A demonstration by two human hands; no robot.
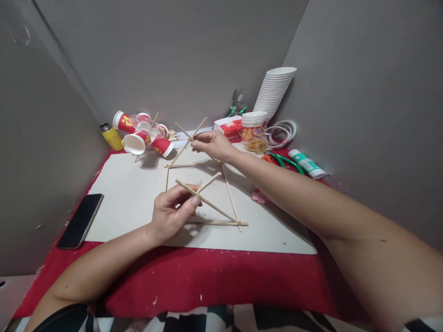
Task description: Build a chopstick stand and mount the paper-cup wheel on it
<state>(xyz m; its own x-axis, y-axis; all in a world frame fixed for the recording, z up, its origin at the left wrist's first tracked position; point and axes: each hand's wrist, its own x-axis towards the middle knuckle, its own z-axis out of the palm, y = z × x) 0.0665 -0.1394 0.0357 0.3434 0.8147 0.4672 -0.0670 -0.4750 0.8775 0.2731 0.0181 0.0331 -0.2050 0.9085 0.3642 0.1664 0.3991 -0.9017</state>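
Our left hand (171,212) and right hand (212,145) clamp fingers on the stick frame (230,196); cups (138,133) lie far left, a phone (80,220) near left.

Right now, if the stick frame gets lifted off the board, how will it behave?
Probably very light: the stick frame is only thin wooden sticks. Likely wobbly, since the sticks meet only at small crossed joints, and both the left hand and the right hand pinch it. The thin sticks may snap if squeezed.
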